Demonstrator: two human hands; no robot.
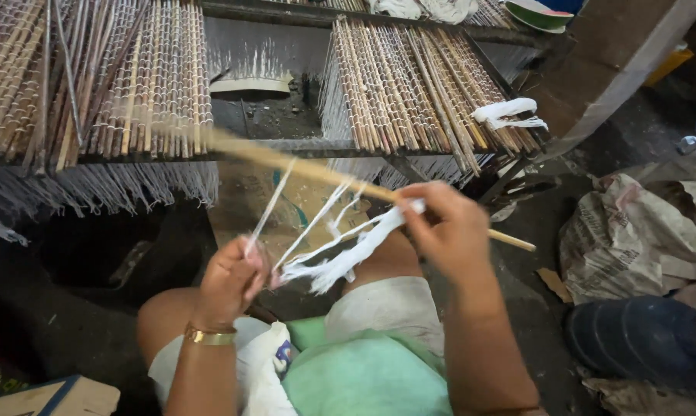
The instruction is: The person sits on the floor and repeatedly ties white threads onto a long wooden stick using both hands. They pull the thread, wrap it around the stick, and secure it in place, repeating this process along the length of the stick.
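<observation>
My right hand [448, 231] grips a long thin wooden stick [302, 166] that slants from upper left to lower right, and pinches white string against it. My left hand [231, 279], with a gold bangle at the wrist, holds the other ends of several white strings [317, 231], pulled taut between both hands. A frayed white bunch hangs below them, above my lap.
Two racks of string-wrapped sticks [409, 85] lie ahead on a dark metal frame [302, 142], with white fringe hanging below. A loose white string bundle [510, 112] rests on the right rack. Crumpled sacks [633, 239] and a dark blue object [640, 335] lie at right.
</observation>
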